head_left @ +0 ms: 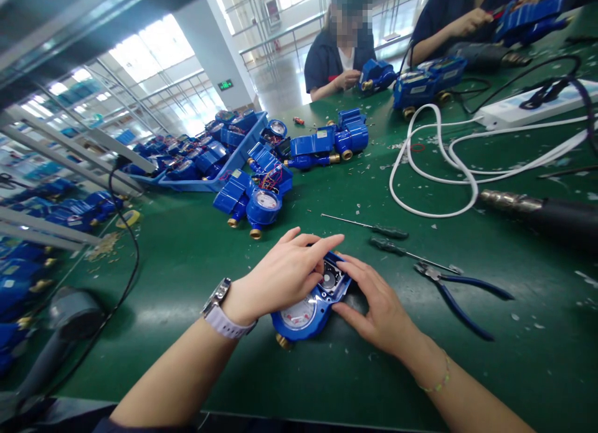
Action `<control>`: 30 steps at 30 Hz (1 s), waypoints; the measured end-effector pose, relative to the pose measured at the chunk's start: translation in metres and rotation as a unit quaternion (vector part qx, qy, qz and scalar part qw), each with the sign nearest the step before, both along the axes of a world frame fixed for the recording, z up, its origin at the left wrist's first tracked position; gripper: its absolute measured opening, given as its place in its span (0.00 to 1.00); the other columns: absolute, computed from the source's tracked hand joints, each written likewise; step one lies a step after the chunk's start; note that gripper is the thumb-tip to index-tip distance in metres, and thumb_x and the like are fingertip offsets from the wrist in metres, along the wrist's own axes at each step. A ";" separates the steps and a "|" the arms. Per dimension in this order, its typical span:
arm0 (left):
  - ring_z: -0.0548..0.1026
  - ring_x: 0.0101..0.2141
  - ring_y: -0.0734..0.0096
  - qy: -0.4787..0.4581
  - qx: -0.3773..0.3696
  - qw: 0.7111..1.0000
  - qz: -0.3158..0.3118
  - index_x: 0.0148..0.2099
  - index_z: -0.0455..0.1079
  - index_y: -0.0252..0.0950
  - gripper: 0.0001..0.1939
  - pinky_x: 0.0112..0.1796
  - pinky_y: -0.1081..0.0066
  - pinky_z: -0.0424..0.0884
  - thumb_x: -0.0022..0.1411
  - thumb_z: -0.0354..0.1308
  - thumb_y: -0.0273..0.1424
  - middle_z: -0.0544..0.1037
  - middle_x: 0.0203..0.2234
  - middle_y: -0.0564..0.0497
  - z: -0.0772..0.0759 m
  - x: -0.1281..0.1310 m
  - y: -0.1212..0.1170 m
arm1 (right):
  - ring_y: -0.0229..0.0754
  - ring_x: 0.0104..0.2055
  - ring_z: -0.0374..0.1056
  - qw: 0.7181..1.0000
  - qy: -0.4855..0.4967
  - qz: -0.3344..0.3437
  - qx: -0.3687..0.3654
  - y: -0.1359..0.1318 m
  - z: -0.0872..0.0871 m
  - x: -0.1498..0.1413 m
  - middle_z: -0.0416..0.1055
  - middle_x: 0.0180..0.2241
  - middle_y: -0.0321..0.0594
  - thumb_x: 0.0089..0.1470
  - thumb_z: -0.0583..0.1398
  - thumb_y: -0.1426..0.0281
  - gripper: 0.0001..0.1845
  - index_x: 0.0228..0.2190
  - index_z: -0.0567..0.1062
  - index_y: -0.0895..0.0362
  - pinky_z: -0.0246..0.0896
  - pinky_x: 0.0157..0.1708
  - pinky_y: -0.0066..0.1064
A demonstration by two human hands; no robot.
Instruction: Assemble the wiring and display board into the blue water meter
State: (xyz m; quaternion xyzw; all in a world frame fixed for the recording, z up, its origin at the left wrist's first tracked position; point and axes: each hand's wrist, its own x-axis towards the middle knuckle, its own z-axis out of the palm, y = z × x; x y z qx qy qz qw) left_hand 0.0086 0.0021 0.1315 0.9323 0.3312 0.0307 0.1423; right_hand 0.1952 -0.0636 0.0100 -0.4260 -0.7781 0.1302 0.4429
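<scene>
A blue water meter point(306, 321) with a round dial and brass ends lies on the green bench in front of me. Its box-shaped compartment is uncovered, showing a dark round part point(331, 278) inside. My left hand point(284, 268) reaches over the meter from the left, index finger stretched across the compartment. The thumb and other fingers curl at the compartment's left edge; whatever they pinch is hidden. My right hand point(374, 299) grips the compartment's right end, with the thumb on the near side and the fingers on the far side.
Right of the meter lie two screwdrivers point(390, 232) and blue-handled pliers point(460, 283). Beyond are a heat gun point(537, 205), white cable point(397, 171) and power strip point(537, 103). Several meters point(266, 205) and a full blue crate point(247, 149) stand ahead. Co-workers point(343, 65) sit opposite; a scanner point(70, 314) is left.
</scene>
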 end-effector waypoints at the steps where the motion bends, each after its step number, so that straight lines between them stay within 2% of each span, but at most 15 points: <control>1: 0.71 0.52 0.61 0.013 0.012 1.000 -0.003 0.66 0.52 0.35 0.31 0.60 0.45 0.56 0.62 0.51 0.21 0.79 0.40 0.48 0.001 0.002 0.001 | 0.55 0.59 0.62 1.000 -0.001 -0.001 0.001 0.000 0.000 0.000 0.64 0.57 0.56 0.63 0.57 0.59 0.28 0.59 0.59 0.58 0.65 0.54 0.52; 6: 0.72 0.51 0.58 0.070 0.102 0.991 -0.048 0.67 0.49 0.27 0.30 0.60 0.44 0.56 0.64 0.47 0.22 0.78 0.44 0.39 -0.001 0.009 0.001 | 0.55 0.58 0.63 1.000 -0.007 -0.004 0.009 0.000 0.001 0.001 0.65 0.56 0.56 0.63 0.57 0.60 0.27 0.58 0.61 0.57 0.66 0.52 0.52; 11: 0.70 0.52 0.58 0.077 0.121 0.987 -0.073 0.68 0.47 0.27 0.29 0.61 0.41 0.52 0.65 0.44 0.21 0.76 0.47 0.37 0.002 0.002 -0.002 | 0.55 0.58 0.63 1.000 -0.006 -0.003 0.008 0.000 0.001 0.002 0.65 0.56 0.56 0.62 0.58 0.60 0.26 0.57 0.61 0.57 0.66 0.53 0.52; 14: 0.70 0.50 0.58 0.034 0.126 0.991 -0.042 0.67 0.49 0.29 0.28 0.61 0.41 0.52 0.66 0.46 0.22 0.77 0.42 0.42 0.008 -0.012 0.002 | 0.54 0.58 0.63 1.000 -0.005 0.000 0.002 -0.001 0.002 0.004 0.65 0.57 0.56 0.62 0.58 0.60 0.25 0.56 0.61 0.56 0.66 0.52 0.51; 17: 0.72 0.46 0.62 -0.053 0.113 0.992 0.020 0.64 0.53 0.33 0.25 0.57 0.51 0.62 0.66 0.49 0.24 0.76 0.37 0.48 0.013 -0.029 0.007 | 0.54 0.58 0.63 1.000 -0.001 0.004 -0.003 -0.002 0.003 0.005 0.64 0.57 0.56 0.63 0.57 0.59 0.25 0.56 0.61 0.57 0.65 0.53 0.51; 19: 0.73 0.45 0.65 -0.113 0.090 0.987 0.068 0.62 0.56 0.34 0.23 0.52 0.59 0.68 0.67 0.50 0.27 0.76 0.38 0.48 0.012 -0.038 0.008 | 0.54 0.58 0.63 1.000 0.001 0.008 -0.006 -0.002 0.004 0.005 0.65 0.57 0.56 0.63 0.56 0.56 0.27 0.57 0.61 0.58 0.65 0.53 0.50; 21: 0.73 0.47 0.66 -0.129 0.043 0.987 0.088 0.61 0.59 0.36 0.21 0.51 0.61 0.69 0.67 0.52 0.30 0.75 0.44 0.46 0.008 -0.045 0.007 | 0.54 0.58 0.63 1.000 0.006 0.010 -0.010 -0.003 0.005 0.006 0.65 0.57 0.56 0.63 0.54 0.52 0.29 0.57 0.61 0.58 0.65 0.53 0.50; 24: 0.71 0.53 0.63 -0.089 -0.035 0.993 0.065 0.58 0.63 0.39 0.19 0.55 0.60 0.68 0.66 0.55 0.32 0.70 0.54 0.44 -0.004 -0.048 0.004 | 0.54 0.58 0.63 1.000 0.016 0.011 -0.017 -0.003 0.008 0.006 0.65 0.56 0.55 0.63 0.53 0.51 0.29 0.56 0.63 0.57 0.65 0.53 0.50; 27: 0.73 0.50 0.63 -0.101 -0.044 0.990 0.086 0.47 0.69 0.38 0.09 0.53 0.59 0.69 0.65 0.55 0.32 0.71 0.52 0.45 -0.018 -0.046 0.003 | 0.54 0.57 0.63 1.000 0.012 -0.003 -0.018 0.000 0.015 0.004 0.65 0.56 0.54 0.63 0.56 0.55 0.24 0.53 0.67 0.57 0.65 0.53 0.50; 30: 0.73 0.46 0.65 -0.165 -0.011 0.980 0.109 0.38 0.68 0.36 0.03 0.50 0.61 0.69 0.65 0.54 0.29 0.73 0.47 0.46 -0.031 -0.043 0.001 | 0.55 0.57 0.62 1.000 0.001 -0.018 -0.019 0.007 0.030 -0.005 0.65 0.56 0.54 0.61 0.59 0.62 0.18 0.49 0.70 0.59 0.64 0.53 0.53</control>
